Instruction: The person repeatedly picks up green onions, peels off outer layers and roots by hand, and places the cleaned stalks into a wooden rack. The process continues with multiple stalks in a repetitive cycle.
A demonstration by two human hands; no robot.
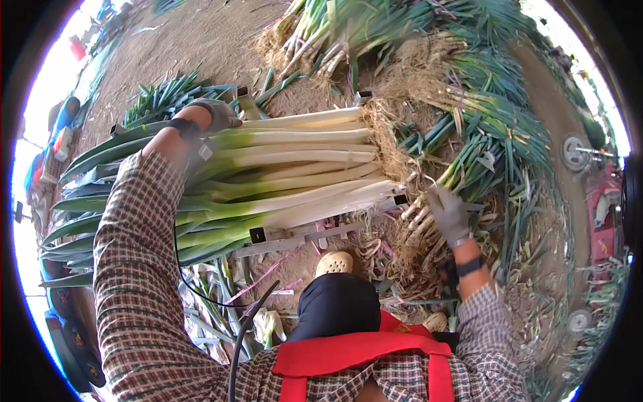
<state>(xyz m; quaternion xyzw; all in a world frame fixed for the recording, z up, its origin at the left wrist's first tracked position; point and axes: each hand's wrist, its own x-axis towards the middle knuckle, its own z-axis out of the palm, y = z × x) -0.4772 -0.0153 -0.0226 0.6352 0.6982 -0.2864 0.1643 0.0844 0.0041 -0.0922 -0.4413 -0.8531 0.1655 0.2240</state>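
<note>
A thick layer of leeks (301, 161) lies side by side on a metal rack (301, 236), white stalks and roots to the right, green leaves to the left. My left hand (218, 114), in a grey glove, rests at the far edge of the layer, by the topmost stalks; its fingertips are partly hidden, so its grip is unclear. My right hand (448, 213), also gloved, is just right of the root ends, its fingers near the thin roots of the nearest leek; whether it pinches them cannot be told. Fibrous roots (386, 145) hang off the rack's right end.
Bundled leeks (482, 115) are heaped on the ground at the right and far side. Cut green leaves (171, 98) lie beyond the rack. Loose roots and trimmings (417, 261) lie near my feet, beside a beige clog (334, 262). A wheeled red cart (605, 216) stands at the far right.
</note>
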